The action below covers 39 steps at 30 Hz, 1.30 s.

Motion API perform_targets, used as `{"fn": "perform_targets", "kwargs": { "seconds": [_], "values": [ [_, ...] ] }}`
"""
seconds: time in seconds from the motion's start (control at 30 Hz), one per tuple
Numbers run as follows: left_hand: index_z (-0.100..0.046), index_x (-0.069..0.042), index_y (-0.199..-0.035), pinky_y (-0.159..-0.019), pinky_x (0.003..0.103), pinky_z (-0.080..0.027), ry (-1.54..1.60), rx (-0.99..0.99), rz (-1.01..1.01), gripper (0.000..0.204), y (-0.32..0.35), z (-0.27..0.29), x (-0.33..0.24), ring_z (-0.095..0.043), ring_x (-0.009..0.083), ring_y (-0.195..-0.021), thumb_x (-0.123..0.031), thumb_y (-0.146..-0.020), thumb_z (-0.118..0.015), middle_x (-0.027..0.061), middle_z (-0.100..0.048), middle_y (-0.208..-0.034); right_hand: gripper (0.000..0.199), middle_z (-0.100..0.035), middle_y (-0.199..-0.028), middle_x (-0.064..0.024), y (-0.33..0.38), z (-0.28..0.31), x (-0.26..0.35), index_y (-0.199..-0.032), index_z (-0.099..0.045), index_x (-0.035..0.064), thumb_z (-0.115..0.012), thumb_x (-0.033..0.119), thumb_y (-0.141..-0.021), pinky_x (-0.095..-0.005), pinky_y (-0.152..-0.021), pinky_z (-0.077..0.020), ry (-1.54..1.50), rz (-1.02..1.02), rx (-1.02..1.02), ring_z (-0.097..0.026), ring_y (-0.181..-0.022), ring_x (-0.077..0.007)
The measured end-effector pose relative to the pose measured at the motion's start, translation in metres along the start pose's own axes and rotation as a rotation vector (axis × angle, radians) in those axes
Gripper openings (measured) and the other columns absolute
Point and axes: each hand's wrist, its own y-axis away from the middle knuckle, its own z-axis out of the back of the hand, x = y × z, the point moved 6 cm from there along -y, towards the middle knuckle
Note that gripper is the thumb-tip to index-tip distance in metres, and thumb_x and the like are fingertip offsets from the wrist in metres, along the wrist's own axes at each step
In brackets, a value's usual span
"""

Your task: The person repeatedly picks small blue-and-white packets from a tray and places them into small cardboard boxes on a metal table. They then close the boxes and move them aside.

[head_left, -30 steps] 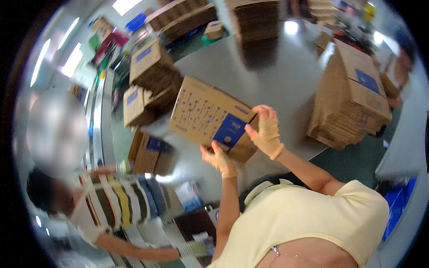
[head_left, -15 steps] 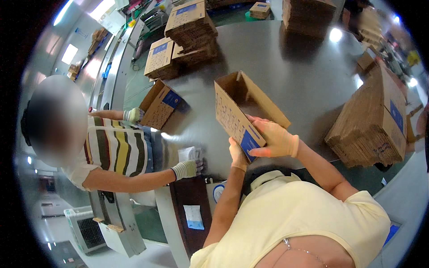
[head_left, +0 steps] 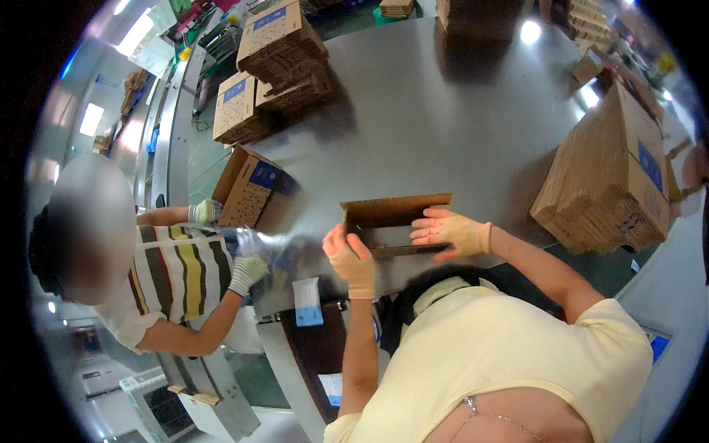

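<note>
An open cardboard box [head_left: 399, 212] lies in front of me on the metal table, its long walls running left to right. My left hand [head_left: 350, 260] is closed at its left end, fingers and thumb at the near corner. At the opposite end, my right hand [head_left: 459, 233] rests with fingers stretched and spread over the box's edge. Both wrists show an orange band. The near wall is seen almost edge-on, and my hands cover parts of both ends.
At left a co-worker in striped gloves has one hand [head_left: 205, 212] at another open box [head_left: 255, 188]. White-and-blue packets [head_left: 308, 301] lie near the table's front edge. Flattened carton stacks stand at right [head_left: 609, 173], back left [head_left: 281, 44] and far back [head_left: 480, 18].
The box has turned from slanting to crosswise and come lower. My hands have separated to its two ends. The co-worker's near hand has drawn back left, and a packet now lies by the table edge.
</note>
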Motion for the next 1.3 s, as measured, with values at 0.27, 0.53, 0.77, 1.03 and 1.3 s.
{"fn": "perform_targets", "kwargs": {
  "seconds": [0.27, 0.53, 0.77, 1.03, 1.3],
  "values": [
    [-0.066, -0.011, -0.084, -0.088, 0.050, -0.036, -0.478, 0.350, -0.367, 0.022, -0.005, -0.043, -0.033, -0.054, 0.0242, -0.095, -0.032, -0.081, -0.058, 0.0075, -0.061, -0.094, 0.041, -0.060, -0.121, -0.0113, 0.009, -0.014, -0.029, -0.121, -0.060, 0.0133, -0.053, 0.000, -0.083, -0.0444, -0.106, -0.0361, -0.302, -0.266, -0.302, -0.050, -0.119, -0.0334],
    [-0.061, -0.008, -0.096, -0.079, 0.039, -0.048, -0.265, 0.469, -0.455, 0.026, 0.027, -0.056, -0.012, -0.059, 0.0270, -0.090, -0.019, -0.073, -0.068, 0.0048, -0.060, -0.094, 0.048, -0.050, -0.132, -0.0138, 0.020, 0.010, -0.021, -0.131, -0.049, 0.0084, -0.060, 0.016, -0.085, -0.0419, -0.107, -0.0337, -0.062, -0.337, -0.545, -0.045, -0.125, -0.0311],
    [-0.056, 0.004, -0.106, -0.075, 0.036, -0.046, 1.254, 0.305, 1.062, 0.054, 0.051, -0.119, 0.088, -0.053, 0.0143, -0.083, -0.039, -0.080, -0.075, 0.0042, -0.060, -0.092, 0.044, -0.058, -0.121, -0.0099, 0.031, 0.009, -0.012, -0.118, -0.059, 0.0134, -0.066, 0.025, -0.077, -0.0411, -0.099, -0.0412, 0.235, -0.195, -0.073, -0.052, -0.117, -0.0262],
    [-0.053, 0.003, -0.119, -0.088, 0.039, -0.047, 0.247, 0.350, 0.684, 0.050, 0.062, -0.095, 0.094, -0.059, 0.0254, -0.094, -0.034, -0.087, -0.065, 0.0120, -0.061, -0.108, 0.010, -0.065, -0.083, -0.0079, -0.038, -0.056, 0.026, -0.087, -0.065, 0.0108, -0.058, 0.017, -0.083, -0.0378, -0.067, -0.0538, 0.230, -0.099, 0.366, -0.064, -0.085, -0.0255],
    [-0.061, 0.000, -0.098, -0.072, 0.042, -0.051, -0.142, 0.417, 0.391, 0.029, 0.005, -0.048, 0.030, -0.062, 0.0391, -0.089, -0.028, -0.092, -0.056, 0.0190, -0.065, -0.096, 0.008, -0.063, -0.083, -0.0065, -0.054, -0.072, 0.030, -0.084, -0.064, 0.0131, -0.057, 0.017, -0.081, -0.0377, -0.065, -0.0512, 0.285, -0.144, 0.410, -0.063, -0.083, -0.0231]
  ]
}}
